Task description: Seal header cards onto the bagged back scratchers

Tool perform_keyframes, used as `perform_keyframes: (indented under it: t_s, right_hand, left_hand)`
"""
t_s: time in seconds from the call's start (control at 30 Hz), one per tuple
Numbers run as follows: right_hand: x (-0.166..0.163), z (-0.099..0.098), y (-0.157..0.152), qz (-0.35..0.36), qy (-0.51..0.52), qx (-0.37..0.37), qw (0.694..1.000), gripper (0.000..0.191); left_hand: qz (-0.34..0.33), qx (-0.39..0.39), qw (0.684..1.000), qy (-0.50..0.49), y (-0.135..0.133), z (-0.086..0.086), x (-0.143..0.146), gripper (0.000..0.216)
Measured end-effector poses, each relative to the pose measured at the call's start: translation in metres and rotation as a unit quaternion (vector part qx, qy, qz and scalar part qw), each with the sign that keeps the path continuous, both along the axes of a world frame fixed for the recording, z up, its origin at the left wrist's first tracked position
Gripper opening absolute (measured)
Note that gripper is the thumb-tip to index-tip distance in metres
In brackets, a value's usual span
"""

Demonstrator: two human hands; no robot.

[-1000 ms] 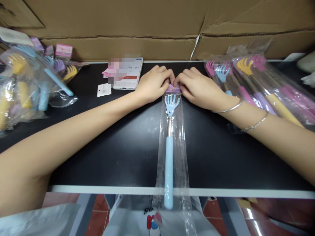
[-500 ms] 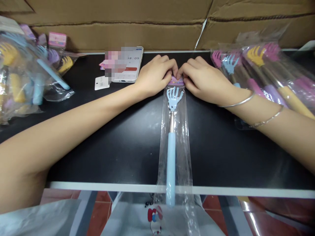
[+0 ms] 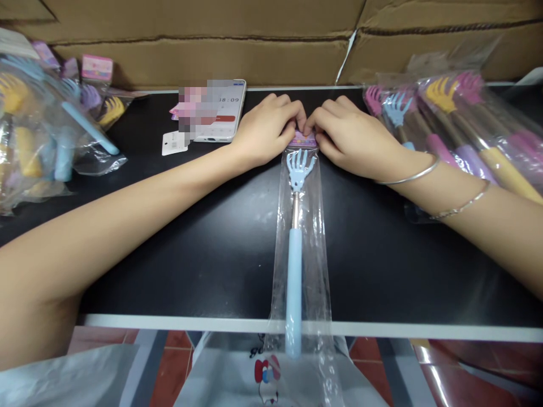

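Note:
A light blue back scratcher (image 3: 294, 277) lies inside a long clear plastic bag (image 3: 316, 249), its clawed end away from me and its handle reaching past the table's front edge. At the bag's far end is a small purple-pink header card (image 3: 304, 141). My left hand (image 3: 267, 130) has its fingers curled and pressed on the card's left side. From the right, my right hand (image 3: 352, 135) presses its bent fingers on the same card, so the two hands nearly meet. The fingertips cover the card's upper part.
Several bagged back scratchers (image 3: 34, 130) lie heaped at the left; more bagged ones (image 3: 458, 124) lie at the right, partly behind my right forearm. A phone (image 3: 227, 116) and a white tag (image 3: 174, 143) rest left of my hands. Cardboard (image 3: 212, 56) stands along the back.
Almost nothing differs. Both hands stay at the card, and the whole view has shifted very slightly.

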State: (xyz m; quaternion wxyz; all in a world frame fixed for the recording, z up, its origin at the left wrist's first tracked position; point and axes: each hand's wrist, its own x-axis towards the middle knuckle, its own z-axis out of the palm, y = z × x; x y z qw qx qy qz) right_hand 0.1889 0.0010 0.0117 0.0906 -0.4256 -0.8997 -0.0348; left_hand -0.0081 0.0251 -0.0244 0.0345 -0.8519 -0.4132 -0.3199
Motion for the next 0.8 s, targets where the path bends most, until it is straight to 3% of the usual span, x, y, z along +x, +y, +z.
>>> perform_keyframes:
  t_s: [0.2,0.5,0.8]
  right_hand:
    - [0.001,-0.001,0.001,0.013,-0.017,0.026,0.999,0.033]
    - [0.002,-0.001,0.0,0.008,0.04,-0.009,0.999,0.029]
    - [0.007,-0.016,0.015,0.045,0.052,0.066,0.995,0.025]
  left_hand:
    - [0.019,-0.049,0.999,0.013,-0.009,0.009,0.002,0.026]
    - [0.02,-0.063,0.998,0.007,-0.01,0.01,0.002,0.025]
    - [0.018,-0.061,0.998,0.006,-0.01,0.01,0.002,0.027]
